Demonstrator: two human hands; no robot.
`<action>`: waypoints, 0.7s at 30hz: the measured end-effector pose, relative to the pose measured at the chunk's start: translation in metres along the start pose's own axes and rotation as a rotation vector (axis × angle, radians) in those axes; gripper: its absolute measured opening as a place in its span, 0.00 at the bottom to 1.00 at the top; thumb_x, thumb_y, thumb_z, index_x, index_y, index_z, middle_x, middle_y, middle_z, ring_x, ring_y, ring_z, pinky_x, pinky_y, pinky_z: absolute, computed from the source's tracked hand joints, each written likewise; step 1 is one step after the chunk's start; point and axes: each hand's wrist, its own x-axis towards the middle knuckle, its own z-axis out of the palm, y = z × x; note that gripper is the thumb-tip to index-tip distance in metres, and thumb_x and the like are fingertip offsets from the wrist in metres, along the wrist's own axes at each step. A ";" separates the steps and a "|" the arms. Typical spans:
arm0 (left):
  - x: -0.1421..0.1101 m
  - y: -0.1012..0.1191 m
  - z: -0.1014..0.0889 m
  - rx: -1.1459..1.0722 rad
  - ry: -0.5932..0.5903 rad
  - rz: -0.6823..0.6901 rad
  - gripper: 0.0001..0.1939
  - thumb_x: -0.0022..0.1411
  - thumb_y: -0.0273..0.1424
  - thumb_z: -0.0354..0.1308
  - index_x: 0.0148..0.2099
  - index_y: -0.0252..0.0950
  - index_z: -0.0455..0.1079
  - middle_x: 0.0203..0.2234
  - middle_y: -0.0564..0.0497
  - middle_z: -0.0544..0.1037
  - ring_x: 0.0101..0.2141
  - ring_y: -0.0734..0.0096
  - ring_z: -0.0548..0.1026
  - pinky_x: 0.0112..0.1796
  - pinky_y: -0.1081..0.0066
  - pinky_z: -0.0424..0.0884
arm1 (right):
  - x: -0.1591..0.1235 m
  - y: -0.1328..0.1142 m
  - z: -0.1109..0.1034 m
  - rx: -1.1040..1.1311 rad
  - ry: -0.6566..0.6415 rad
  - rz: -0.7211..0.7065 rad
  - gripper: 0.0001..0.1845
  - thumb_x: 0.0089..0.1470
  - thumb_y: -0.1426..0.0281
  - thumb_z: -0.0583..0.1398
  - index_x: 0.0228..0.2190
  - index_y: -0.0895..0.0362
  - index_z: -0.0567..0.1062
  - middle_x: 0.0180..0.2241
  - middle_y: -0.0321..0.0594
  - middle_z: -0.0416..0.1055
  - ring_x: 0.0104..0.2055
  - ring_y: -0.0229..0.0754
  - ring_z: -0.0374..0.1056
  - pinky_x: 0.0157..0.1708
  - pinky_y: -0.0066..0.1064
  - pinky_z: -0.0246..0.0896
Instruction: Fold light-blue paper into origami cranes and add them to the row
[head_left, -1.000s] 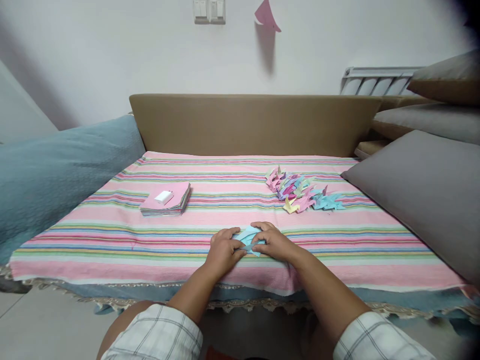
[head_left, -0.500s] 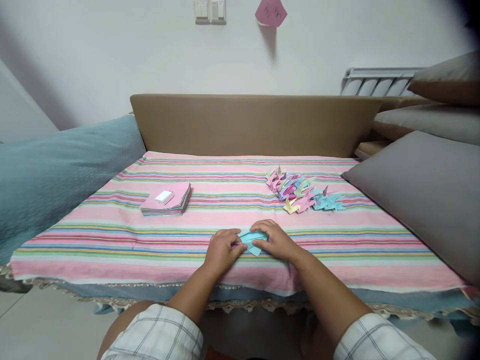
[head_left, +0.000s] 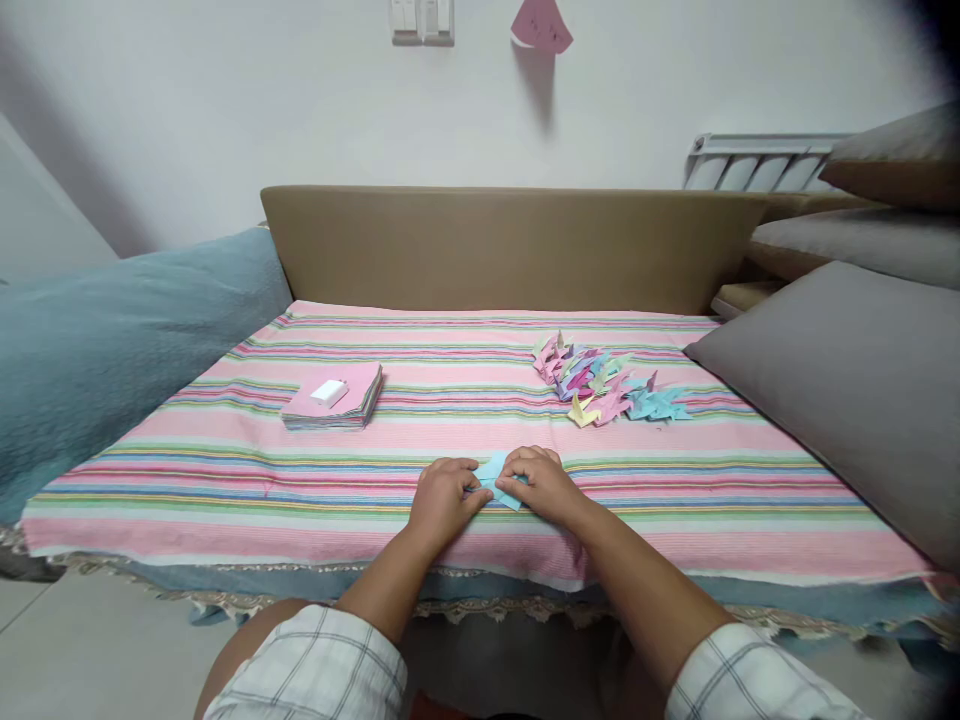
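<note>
A partly folded sheet of light blue origami paper (head_left: 493,468) lies on the striped cloth (head_left: 300,520) close to the front edge. My left hand (head_left: 444,495) grips its left side between thumb and fingers. On the other side, my right hand (head_left: 541,485) pinches the paper, its thumb and fingertips near the middle. Parts of the folds are covered by my fingers. Beyond my right hand lies a heap of folded paper cranes (head_left: 592,380) in pink, purple, yellow, green and blue.
Back left is a stack of square paper (head_left: 360,400) with a small white block (head_left: 329,392) on top. A blue-covered armrest (head_left: 135,340) bounds the left side, grey cushions (head_left: 840,370) the right, and a brown backrest (head_left: 510,250) the rear.
My right hand's fingers have shifted slightly left and closed in over the blue paper's middle. Its folded flaps sit differently between my hands. My left hand has hardly moved.
</note>
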 end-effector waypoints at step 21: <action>0.000 -0.012 -0.010 0.152 0.000 -0.029 0.09 0.53 0.32 0.61 0.23 0.37 0.67 0.31 0.51 0.77 0.42 0.63 0.72 0.43 0.66 0.62 | 0.005 -0.002 0.007 -0.035 0.048 0.101 0.06 0.47 0.64 0.63 0.24 0.53 0.75 0.33 0.35 0.74 0.39 0.41 0.64 0.42 0.33 0.50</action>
